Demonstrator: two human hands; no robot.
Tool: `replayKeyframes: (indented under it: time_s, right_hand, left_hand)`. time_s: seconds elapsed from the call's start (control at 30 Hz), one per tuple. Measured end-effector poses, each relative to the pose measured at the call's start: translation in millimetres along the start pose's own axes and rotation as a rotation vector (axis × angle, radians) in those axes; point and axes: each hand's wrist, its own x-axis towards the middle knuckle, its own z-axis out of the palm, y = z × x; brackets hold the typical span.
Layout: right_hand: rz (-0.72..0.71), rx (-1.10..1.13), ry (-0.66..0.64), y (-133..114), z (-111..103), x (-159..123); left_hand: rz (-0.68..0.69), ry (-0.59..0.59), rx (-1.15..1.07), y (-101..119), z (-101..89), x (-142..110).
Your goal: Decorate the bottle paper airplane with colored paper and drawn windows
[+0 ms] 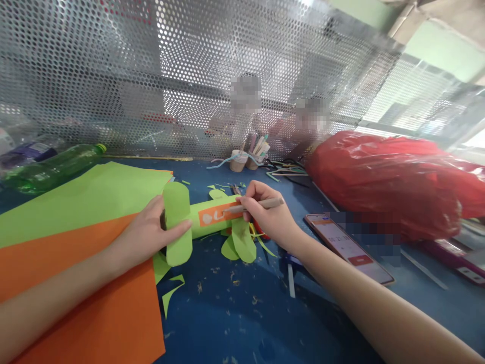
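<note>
A light green paper tube [209, 230] is lying nearly crosswise between two bare hands, above a blue table [223, 313]; whether it is resting there is unclear. An orange strip [212, 213] is facing up and bearing white marks. The left hand [151, 227] is clamping the tube's left end, thumb across a rounded green flap [177, 202] and fingers mostly hidden behind, apparently steadying it. The right hand [270, 213] is pinching a pale pen [273, 202] between thumb and fingers, low near its tip, seemingly for control; the tip is meeting the strip by the marks. Green petal-like pieces [244, 242] are hanging below the tube's right end. Farther out, orange [129, 303] and green sheets [113, 189] are lying under the left arm, perhaps within easy reach. A phone [350, 247] is lying beyond the right forearm, near a red plastic bag [382, 182].
</note>
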Motion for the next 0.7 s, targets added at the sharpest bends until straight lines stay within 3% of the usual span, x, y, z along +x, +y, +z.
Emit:
replayKeyframes:
  time_s: [0.7]
  right_hand:
    - [-0.006, -0.011, -0.007, -1.7, -0.7, 0.0]
  left_hand:
    - [-0.007, -0.002, -0.019, 0.5, 0.7, 0.2]
